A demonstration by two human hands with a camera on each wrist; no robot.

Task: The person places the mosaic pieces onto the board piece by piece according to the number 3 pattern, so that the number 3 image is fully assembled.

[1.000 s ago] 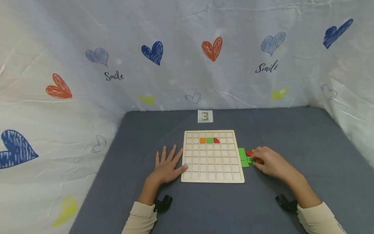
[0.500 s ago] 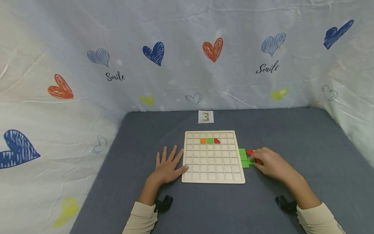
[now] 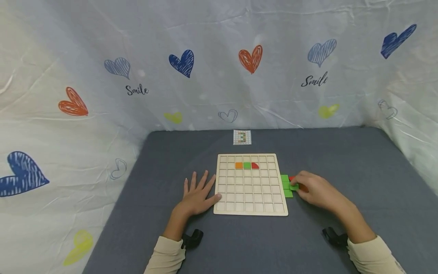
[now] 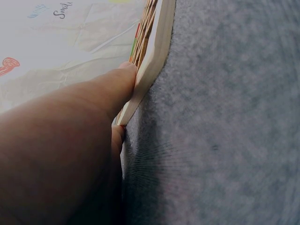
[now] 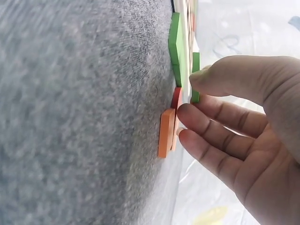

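Note:
My right hand [image 3: 316, 190] pinches a green square tile [image 5: 196, 63] between thumb and forefinger, lifted off the table just right of the board. Below it in the right wrist view lie other green tiles [image 5: 174, 47], a red tile [image 5: 176, 97] and orange tiles [image 5: 166, 133]. The wooden grid board [image 3: 249, 189] lies flat in the middle. In one of its upper rows sit an orange square [image 3: 238, 165], a green square [image 3: 247, 165] and a red quarter-round tile [image 3: 254, 166], side by side. Fingers spread, my left hand [image 3: 195, 199] rests on the table, its thumb on the board's left edge.
A small printed card [image 3: 242, 137] with a coloured grid pattern lies behind the board, near the far table edge. The grey cloth-covered table [image 3: 253, 247] extends around the board. A white curtain [image 3: 212, 91] with printed hearts hangs behind it.
My right hand has picked up a green tile from the loose pieces and raised it slightly. My left hand keeps its place on the board. The head view has shifted slightly.

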